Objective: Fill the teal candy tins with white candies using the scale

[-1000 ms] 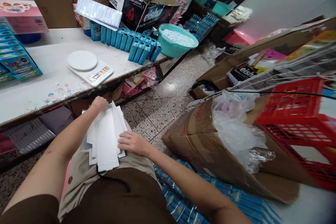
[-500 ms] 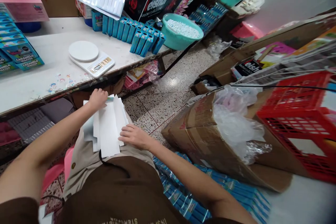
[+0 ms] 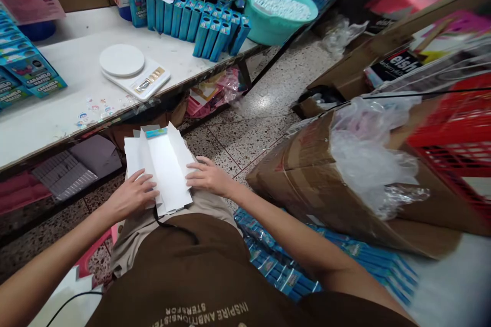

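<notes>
Noted: white paper sheets [image 3: 166, 173] lie loose on our lap [image 3: 209, 203], a small blue strip [image 3: 156, 133] on top. Our left hand [image 3: 132, 195] rests open on their near edge; our right hand [image 3: 209, 176], fingers spread, touches the far edge, gripping nothing. Judged so far: sheets unfolded, with blue boxes [image 3: 213, 36] standing in rows on the white table [image 3: 57, 133], untouched.

Near centre: paper sheets [image 3: 166, 168], matt white, smooth. Far left: table top [image 3: 65, 117], white, smooth, faint sheen. Far: teal plastic basin [image 3: 264, 28], glossy. Right: cardboard carton [image 3: 303, 184], matt brown, creased; clear plastic film [image 3: 368, 158], shiny, crumpled. Near: brown cloth shirt [image 3: 192, 265], matt. Underfoot: terrazzo floor [image 3: 245, 133], speckled, polished.
</notes>
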Demonstrator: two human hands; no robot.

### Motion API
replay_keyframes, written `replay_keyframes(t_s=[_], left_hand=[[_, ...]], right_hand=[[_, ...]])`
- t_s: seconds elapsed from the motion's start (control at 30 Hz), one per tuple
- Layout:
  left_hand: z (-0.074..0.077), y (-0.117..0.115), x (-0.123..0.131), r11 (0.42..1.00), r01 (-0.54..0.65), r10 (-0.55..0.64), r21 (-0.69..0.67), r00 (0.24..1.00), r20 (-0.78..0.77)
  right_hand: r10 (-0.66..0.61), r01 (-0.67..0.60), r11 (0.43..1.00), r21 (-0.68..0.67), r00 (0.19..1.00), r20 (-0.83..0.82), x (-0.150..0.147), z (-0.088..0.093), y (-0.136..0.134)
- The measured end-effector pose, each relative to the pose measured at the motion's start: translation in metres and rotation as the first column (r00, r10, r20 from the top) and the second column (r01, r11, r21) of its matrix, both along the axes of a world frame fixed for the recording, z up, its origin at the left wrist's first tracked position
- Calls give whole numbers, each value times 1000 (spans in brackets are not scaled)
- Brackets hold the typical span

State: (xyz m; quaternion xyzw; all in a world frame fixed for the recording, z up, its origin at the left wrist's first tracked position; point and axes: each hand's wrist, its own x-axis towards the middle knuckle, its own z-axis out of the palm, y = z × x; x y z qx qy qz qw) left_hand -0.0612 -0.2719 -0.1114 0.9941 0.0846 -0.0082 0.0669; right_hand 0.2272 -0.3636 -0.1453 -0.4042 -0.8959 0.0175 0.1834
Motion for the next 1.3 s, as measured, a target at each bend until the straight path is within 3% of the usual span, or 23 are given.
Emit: replay_keyframes(t_s=[0.1, 0.2, 0.33, 0.43, 0.53, 0.6, 0.73, 1.0, 1.17, 1.3], left_hand=[[-13, 4, -1, 999, 8, -11, 36, 998, 66], [-28, 7, -11, 1000, 9, -8, -6, 973, 233], [-38, -2, -11, 976, -174, 211, -129, 894, 396], [-35, -16, 6, 942, -304, 336, -143, 865, 374], [-29, -25, 28, 933, -359, 345, -20, 878, 333], [-27, -26, 39, 937, -337, 300, 87, 908, 293], [-25, -25, 41, 965, -161, 127, 205, 977, 173], [-20, -45, 25, 983, -87, 80, 165, 996, 51], [-18, -50, 28, 979, -159, 151, 128, 986, 70], [-15, -53, 31, 962, -238, 228, 133, 970, 90]], right_hand=[[-25, 24, 998, -55, 999, -19, 1, 4, 3], [-112, 101, 987, -124, 991, -79, 3, 3, 1], [-192, 165, 973, -162, 968, -161, 1, -4, -2], [-208, 190, 973, -133, 968, -140, -12, -10, 0], [-268, 260, 962, -88, 957, -107, -32, -15, 6], [-293, 288, 955, -69, 954, -69, -42, -16, 10], [-263, 264, 962, -64, 964, 32, -48, -10, 18], [-75, 82, 986, -146, 996, 54, -28, 4, 5], [-228, 202, 952, -231, 969, -91, -21, 6, 3], [-283, 253, 934, -254, 955, -90, -24, 10, 7]])
